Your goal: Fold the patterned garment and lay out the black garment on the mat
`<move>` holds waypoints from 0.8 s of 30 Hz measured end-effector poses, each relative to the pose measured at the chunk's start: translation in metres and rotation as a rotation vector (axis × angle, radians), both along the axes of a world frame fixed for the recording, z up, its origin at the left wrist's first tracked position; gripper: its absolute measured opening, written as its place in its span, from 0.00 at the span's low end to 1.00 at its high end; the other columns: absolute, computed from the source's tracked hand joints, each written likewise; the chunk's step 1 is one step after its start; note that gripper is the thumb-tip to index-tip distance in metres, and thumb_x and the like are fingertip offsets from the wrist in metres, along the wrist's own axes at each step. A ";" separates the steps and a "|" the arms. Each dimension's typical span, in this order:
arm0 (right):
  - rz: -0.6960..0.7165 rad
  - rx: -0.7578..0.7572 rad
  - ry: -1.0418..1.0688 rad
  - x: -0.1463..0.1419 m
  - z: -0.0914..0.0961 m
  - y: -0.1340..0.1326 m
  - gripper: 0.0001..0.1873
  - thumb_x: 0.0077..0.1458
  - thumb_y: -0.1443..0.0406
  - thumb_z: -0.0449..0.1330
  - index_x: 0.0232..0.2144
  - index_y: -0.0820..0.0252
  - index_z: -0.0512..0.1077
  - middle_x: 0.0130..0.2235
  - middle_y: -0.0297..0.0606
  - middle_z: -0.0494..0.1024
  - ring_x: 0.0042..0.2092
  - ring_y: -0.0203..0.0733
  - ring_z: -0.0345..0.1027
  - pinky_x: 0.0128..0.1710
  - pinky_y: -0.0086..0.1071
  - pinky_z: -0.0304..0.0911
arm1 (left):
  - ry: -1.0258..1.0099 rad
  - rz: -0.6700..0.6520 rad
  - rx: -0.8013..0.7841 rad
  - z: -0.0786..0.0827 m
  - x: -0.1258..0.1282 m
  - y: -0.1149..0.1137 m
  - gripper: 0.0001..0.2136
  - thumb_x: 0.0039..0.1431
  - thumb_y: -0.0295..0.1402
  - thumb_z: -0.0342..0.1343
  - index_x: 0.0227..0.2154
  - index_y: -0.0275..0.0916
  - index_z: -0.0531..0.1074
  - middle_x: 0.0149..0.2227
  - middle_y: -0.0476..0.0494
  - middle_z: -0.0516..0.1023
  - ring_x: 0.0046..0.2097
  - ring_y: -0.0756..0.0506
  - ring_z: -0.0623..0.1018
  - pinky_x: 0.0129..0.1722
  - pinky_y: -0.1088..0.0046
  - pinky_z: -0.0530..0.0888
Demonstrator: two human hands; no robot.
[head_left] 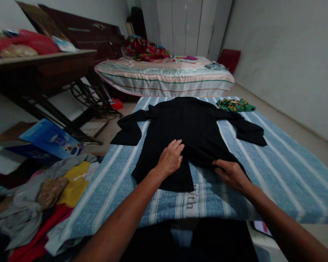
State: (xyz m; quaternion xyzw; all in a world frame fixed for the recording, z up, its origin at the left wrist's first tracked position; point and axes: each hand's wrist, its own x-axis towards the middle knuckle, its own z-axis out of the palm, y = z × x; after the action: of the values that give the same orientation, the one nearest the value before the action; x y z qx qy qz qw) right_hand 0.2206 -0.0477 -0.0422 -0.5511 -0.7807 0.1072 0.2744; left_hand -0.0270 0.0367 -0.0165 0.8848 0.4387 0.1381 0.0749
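Note:
A black long-sleeved garment (183, 120) lies spread on a blue and white striped cloth (273, 174), its sleeves out to both sides and its hem toward me. Flat on its lower left part rests my left hand (171, 158), fingers stretched out. My right hand (231, 173) pinches the lower right hem and lifts it slightly off the cloth. The lifted edge leaves a gap beside the flat left part of the hem. My right fingertips are partly hidden by the hand.
A folded green patterned cloth (236, 105) lies at the far right corner. Piled clothes (68, 182) and a blue box (53, 138) are on the left. Beyond them stands a sewing-machine table (41, 69). A bed (164, 78) is behind, and a wall (287, 54) runs along the right.

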 end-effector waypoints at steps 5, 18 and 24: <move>-0.112 -0.049 0.086 0.001 0.002 0.002 0.14 0.55 0.64 0.50 0.36 0.58 0.74 0.20 0.29 0.72 0.20 0.35 0.64 0.24 0.28 0.61 | -0.002 0.011 -0.006 -0.001 -0.001 0.000 0.21 0.55 0.24 0.53 0.52 0.33 0.64 0.61 0.33 0.62 0.63 0.38 0.59 0.61 0.59 0.61; 0.258 0.278 -0.494 -0.002 -0.008 0.008 0.27 0.53 0.77 0.50 0.52 0.52 0.68 0.50 0.46 0.71 0.45 0.43 0.69 0.42 0.36 0.67 | 0.002 0.045 -0.039 0.001 0.001 0.001 0.22 0.55 0.26 0.53 0.54 0.34 0.63 0.59 0.33 0.65 0.61 0.40 0.63 0.60 0.61 0.62; 0.225 0.169 -0.133 -0.007 -0.005 0.010 0.27 0.40 0.78 0.49 0.42 0.59 0.73 0.47 0.42 0.74 0.46 0.42 0.70 0.45 0.34 0.67 | -0.001 0.059 -0.067 0.007 0.002 0.000 0.23 0.55 0.26 0.54 0.55 0.32 0.63 0.59 0.32 0.65 0.61 0.39 0.63 0.59 0.62 0.63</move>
State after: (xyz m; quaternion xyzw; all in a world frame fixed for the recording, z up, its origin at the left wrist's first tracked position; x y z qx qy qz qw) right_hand 0.2134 -0.0374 -0.0473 -0.4411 -0.8601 0.0342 0.2538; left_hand -0.0255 0.0368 -0.0093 0.8685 0.4688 0.1259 0.1008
